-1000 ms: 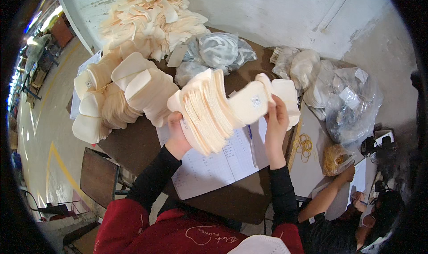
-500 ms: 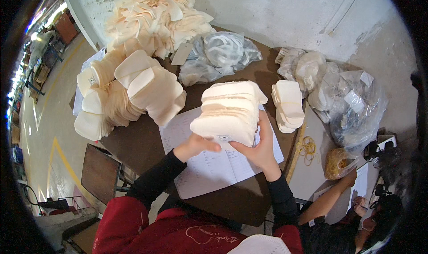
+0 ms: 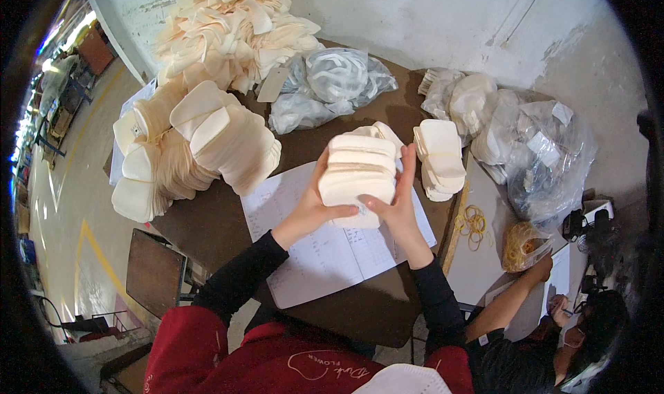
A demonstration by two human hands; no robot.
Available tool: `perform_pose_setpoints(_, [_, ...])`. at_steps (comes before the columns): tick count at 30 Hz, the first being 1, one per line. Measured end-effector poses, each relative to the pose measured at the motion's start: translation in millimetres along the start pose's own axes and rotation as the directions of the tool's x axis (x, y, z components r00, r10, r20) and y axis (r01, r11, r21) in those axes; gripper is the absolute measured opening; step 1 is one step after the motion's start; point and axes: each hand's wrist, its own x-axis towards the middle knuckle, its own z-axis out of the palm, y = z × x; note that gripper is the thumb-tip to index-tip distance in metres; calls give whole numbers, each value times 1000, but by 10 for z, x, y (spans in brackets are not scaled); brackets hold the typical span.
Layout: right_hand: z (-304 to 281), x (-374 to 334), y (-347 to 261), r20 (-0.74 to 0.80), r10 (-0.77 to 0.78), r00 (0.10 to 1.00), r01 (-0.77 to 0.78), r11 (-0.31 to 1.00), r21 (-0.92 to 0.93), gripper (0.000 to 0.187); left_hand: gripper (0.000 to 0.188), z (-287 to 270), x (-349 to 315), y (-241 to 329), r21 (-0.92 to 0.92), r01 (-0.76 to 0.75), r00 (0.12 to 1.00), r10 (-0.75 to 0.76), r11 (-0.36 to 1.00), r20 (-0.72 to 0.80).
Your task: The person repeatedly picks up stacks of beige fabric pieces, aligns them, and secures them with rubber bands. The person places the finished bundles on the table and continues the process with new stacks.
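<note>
**Both hands clasped on one stack of cream pads**

My left hand (image 3: 311, 211) has its fingers curled against the near left side of a stack of cream-white, rounded foam pads (image 3: 358, 176), thumb up along the edge. My right hand (image 3: 394, 211) grips the same stack from the right, fingers spread up its side. The stack sits between my palms just above a white ruled paper sheet (image 3: 325, 249) spread on the brown table (image 3: 228, 221).

Just to the right lies a smaller pile of the same pads (image 3: 440, 159). Left of the sheet, fanned bundles of cream pads (image 3: 200, 145) lean together. Crumpled clear plastic bags (image 3: 332, 83) lie behind. Yellow rubber bands (image 3: 472, 222) rest at the right, near a co-worker's hand (image 3: 543, 264).
</note>
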Motion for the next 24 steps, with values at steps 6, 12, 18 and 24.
perform_pose_setpoints(6, [259,-167,-89,148,-71,986,133,872,-471,115,68,16,-151,-187,-526,181,963,-258,831,-75])
perform_pose_setpoints(12, [151,-156,-388,101,-127,987,149,954,-260,102,61,-58,-62,-113,-831,193,980,-144,521,137])
perform_pose_setpoints(18, [63,-123,-429,-29,42,999,-38,992,121,49,50,-245,-72,-384,-5,-102,995,102,995,-5])
perform_pose_setpoints(24, [109,-168,-424,-10,-14,1000,14,1000,-6,46,48,-146,-120,-371,-94,-26,999,29,995,36])
